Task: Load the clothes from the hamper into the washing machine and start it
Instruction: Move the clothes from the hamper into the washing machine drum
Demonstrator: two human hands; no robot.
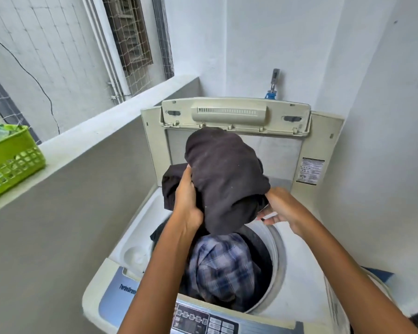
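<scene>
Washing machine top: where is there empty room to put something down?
The ledge is bare between the green basket and the raised lid. The washing machine deck right of the drum is bare. The drum mouth is crowded with the plaid shirt and held dark garment.

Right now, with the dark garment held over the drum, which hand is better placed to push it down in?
Probably the left hand: it grips the dark garment directly above the open drum. The right hand only pinches the garment's edge, out over the drum's rim.
</scene>
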